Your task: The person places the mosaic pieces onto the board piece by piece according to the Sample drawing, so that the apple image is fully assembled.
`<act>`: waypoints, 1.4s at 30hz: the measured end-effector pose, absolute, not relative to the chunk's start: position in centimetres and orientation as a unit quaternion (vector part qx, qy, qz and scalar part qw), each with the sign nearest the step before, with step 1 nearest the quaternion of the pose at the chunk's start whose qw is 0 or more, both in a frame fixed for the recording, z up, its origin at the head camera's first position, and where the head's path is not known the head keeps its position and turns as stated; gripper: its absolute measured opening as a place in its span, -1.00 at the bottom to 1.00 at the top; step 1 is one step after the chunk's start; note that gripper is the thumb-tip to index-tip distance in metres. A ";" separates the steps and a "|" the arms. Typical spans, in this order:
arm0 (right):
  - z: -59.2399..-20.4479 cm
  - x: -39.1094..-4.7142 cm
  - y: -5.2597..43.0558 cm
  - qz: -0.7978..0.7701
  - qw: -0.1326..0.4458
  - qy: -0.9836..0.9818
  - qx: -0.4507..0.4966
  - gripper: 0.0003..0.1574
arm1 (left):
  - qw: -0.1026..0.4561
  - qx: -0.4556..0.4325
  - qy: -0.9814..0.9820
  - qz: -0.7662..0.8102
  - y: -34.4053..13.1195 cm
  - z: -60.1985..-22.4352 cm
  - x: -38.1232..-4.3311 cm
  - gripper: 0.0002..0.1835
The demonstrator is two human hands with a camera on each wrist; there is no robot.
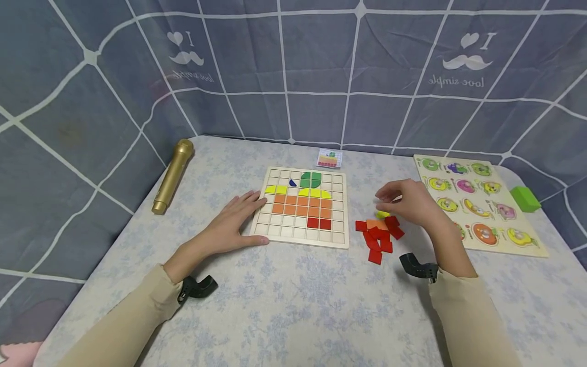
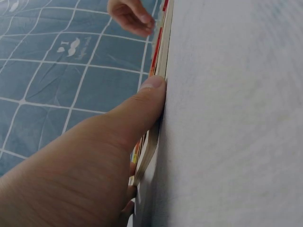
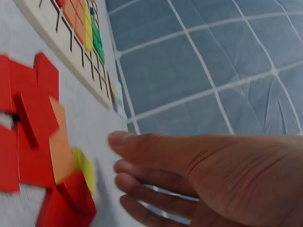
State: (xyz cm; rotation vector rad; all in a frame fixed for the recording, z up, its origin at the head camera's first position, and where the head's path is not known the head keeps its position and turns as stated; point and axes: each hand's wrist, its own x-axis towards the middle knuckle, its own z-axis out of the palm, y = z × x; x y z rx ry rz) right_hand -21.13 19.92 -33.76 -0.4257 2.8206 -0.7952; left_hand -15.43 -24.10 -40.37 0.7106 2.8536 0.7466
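My left hand (image 1: 236,221) rests against the left edge of a wooden grid board (image 1: 261,229), thumb at its front corner and fingers spread along its side. In the board lie green curved tiles (image 1: 311,180), a small blue tile (image 1: 292,183), yellow tiles (image 1: 277,189), two rows of orange tiles (image 1: 302,206) and two red squares (image 1: 318,223). Right of the board is a loose pile of red tiles (image 1: 378,237), with an orange tile (image 1: 376,224) and a yellow tile (image 1: 382,214) among them. Over that pile's far side hovers my right hand (image 1: 408,201), fingers loosely bent, nothing visible in them.
A small picture card (image 1: 329,158) lies behind the board. To the right are a fruit puzzle board (image 1: 477,209) and a green block (image 1: 525,199). A gold microphone (image 1: 173,176) lies at the left edge. Tiled-pattern cloth (image 1: 321,61) hangs behind the table.
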 end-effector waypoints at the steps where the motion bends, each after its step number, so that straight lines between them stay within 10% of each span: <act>1: -33.8 -21.2 20.3 -0.264 0.103 0.949 -0.142 -0.61 | 0.054 0.234 0.939 0.245 -24.1 -40.4 -15.4 0.14; 42: -37.0 -21.9 19.5 -0.269 0.018 0.956 -0.119 -0.70 | 0.054 0.233 0.939 0.249 -24.1 -40.3 -15.4 0.13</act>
